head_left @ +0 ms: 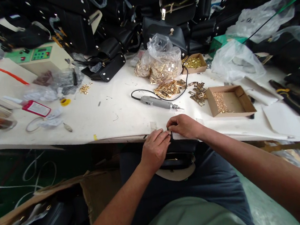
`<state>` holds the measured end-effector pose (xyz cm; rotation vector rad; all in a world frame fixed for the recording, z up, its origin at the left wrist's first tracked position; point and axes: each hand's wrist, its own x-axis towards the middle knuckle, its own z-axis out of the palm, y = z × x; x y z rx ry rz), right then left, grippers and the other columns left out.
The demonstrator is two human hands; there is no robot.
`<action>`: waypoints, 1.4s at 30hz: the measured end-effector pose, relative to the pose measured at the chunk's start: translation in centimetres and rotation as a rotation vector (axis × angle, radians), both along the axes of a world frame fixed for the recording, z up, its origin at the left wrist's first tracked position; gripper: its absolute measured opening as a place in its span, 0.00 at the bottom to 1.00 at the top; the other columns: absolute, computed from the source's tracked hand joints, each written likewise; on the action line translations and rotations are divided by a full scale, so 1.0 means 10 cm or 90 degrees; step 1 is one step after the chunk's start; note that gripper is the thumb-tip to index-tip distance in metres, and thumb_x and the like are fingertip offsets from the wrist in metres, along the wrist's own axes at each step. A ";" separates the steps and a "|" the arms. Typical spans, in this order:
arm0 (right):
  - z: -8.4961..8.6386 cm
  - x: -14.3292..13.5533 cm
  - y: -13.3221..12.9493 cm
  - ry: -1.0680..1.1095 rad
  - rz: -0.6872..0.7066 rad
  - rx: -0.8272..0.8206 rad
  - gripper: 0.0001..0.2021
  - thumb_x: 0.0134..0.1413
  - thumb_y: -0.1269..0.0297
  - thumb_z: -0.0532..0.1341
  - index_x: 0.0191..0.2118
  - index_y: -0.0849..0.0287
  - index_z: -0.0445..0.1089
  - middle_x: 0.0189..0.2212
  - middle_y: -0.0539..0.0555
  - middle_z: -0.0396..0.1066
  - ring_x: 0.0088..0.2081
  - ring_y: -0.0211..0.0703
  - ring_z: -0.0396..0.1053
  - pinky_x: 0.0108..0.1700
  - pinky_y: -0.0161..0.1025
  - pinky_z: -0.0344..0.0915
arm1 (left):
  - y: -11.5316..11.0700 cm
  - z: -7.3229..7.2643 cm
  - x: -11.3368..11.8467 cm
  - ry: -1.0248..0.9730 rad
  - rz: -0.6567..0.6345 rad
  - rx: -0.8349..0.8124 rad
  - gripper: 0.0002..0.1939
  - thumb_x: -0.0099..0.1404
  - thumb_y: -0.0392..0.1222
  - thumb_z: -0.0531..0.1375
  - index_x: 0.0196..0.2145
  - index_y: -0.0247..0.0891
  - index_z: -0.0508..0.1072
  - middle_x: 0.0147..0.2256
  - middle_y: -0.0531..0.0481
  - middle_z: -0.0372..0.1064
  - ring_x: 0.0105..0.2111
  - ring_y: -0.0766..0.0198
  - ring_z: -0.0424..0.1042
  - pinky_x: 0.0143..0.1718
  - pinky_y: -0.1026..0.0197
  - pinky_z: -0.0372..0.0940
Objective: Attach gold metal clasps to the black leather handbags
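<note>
A black bag (179,160) lies on my lap against the table's edge, its upper part reaching under both hands. My left hand (156,149) rests at the edge, fingers together and pressed on the bag's dark flap near a small metal piece. Close beside it, my right hand (183,126) is pinched at the same spot; what its fingertips hold is too small to make out. Just beyond the hands lies a grey electric screwdriver (156,102) with a black cable. Gold metal fittings (167,89) are heaped behind it, with darker-looking fittings (198,93) to their right.
A cardboard box (233,104) of tiny screws stands right, with pliers (292,98) farther right. Behind are plastic bags of gold parts (164,65), a small parts box (195,63) and piled black bags (165,34). A control unit (41,58) stands left; a carton (94,192) of bags is lower left.
</note>
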<state>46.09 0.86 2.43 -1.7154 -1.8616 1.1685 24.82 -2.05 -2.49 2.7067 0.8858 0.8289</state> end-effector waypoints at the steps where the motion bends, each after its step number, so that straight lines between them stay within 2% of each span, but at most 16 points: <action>1: 0.00 -0.01 0.00 -0.010 -0.002 0.000 0.10 0.56 0.70 0.60 0.38 0.60 0.81 0.33 0.53 0.80 0.35 0.43 0.74 0.39 0.36 0.64 | 0.01 -0.01 0.00 -0.004 -0.009 0.004 0.13 0.73 0.34 0.59 0.52 0.38 0.78 0.54 0.45 0.77 0.60 0.50 0.70 0.64 0.45 0.66; 9: 0.02 -0.06 0.01 -0.110 -0.007 0.028 0.09 0.58 0.67 0.62 0.38 0.54 0.82 0.35 0.53 0.81 0.37 0.47 0.74 0.42 0.39 0.62 | 0.09 0.03 0.00 0.008 -0.033 -0.043 0.13 0.73 0.35 0.58 0.50 0.40 0.79 0.52 0.45 0.78 0.61 0.50 0.70 0.62 0.44 0.68; 13: 0.00 -0.05 -0.02 -0.179 0.007 0.065 0.09 0.60 0.64 0.62 0.40 0.50 0.82 0.40 0.53 0.81 0.41 0.48 0.74 0.41 0.39 0.62 | 0.11 0.05 0.00 0.010 -0.041 -0.038 0.12 0.72 0.34 0.59 0.50 0.39 0.78 0.52 0.44 0.78 0.62 0.50 0.68 0.62 0.44 0.68; 15: -0.03 -0.05 -0.06 -0.196 -0.020 0.089 0.08 0.60 0.62 0.64 0.41 0.51 0.81 0.42 0.54 0.79 0.41 0.47 0.73 0.40 0.39 0.61 | 0.11 0.05 0.00 0.015 -0.047 -0.038 0.13 0.72 0.34 0.58 0.51 0.39 0.78 0.52 0.44 0.77 0.64 0.49 0.67 0.63 0.44 0.67; 18: -0.09 -0.04 -0.12 -0.187 -0.080 0.111 0.07 0.58 0.60 0.66 0.40 0.53 0.79 0.40 0.53 0.76 0.38 0.44 0.72 0.38 0.38 0.61 | 0.12 0.03 -0.01 0.020 -0.056 -0.037 0.13 0.73 0.34 0.58 0.52 0.37 0.77 0.54 0.44 0.76 0.65 0.49 0.65 0.65 0.45 0.65; 22: -0.15 -0.03 -0.18 -0.151 -0.079 0.128 0.05 0.61 0.62 0.65 0.37 0.54 0.78 0.38 0.52 0.76 0.40 0.44 0.72 0.41 0.38 0.62 | 0.14 0.01 -0.03 0.004 -0.065 -0.030 0.12 0.73 0.35 0.59 0.51 0.36 0.78 0.54 0.43 0.76 0.61 0.51 0.69 0.65 0.46 0.65; 27: -0.19 0.02 -0.26 -0.099 -0.028 0.186 0.08 0.66 0.63 0.61 0.41 0.54 0.79 0.39 0.54 0.76 0.45 0.45 0.72 0.48 0.39 0.65 | 0.18 0.01 -0.04 -0.008 -0.064 -0.056 0.12 0.72 0.36 0.60 0.51 0.40 0.78 0.54 0.46 0.77 0.60 0.52 0.71 0.64 0.46 0.66; 32: -0.20 0.01 -0.36 -0.078 -0.038 0.220 0.09 0.59 0.67 0.65 0.45 0.57 0.78 0.42 0.57 0.76 0.47 0.48 0.72 0.51 0.41 0.66 | 0.20 0.00 -0.04 -0.040 -0.061 -0.062 0.11 0.71 0.35 0.62 0.49 0.39 0.79 0.52 0.46 0.78 0.59 0.52 0.72 0.62 0.46 0.68; 42: -0.19 -0.08 -0.31 -0.086 -0.087 0.190 0.08 0.53 0.74 0.65 0.40 0.60 0.77 0.38 0.56 0.74 0.43 0.48 0.70 0.46 0.43 0.66 | 0.26 -0.04 -0.06 -0.061 -0.086 -0.034 0.08 0.70 0.35 0.63 0.46 0.39 0.79 0.50 0.47 0.79 0.57 0.51 0.74 0.57 0.46 0.70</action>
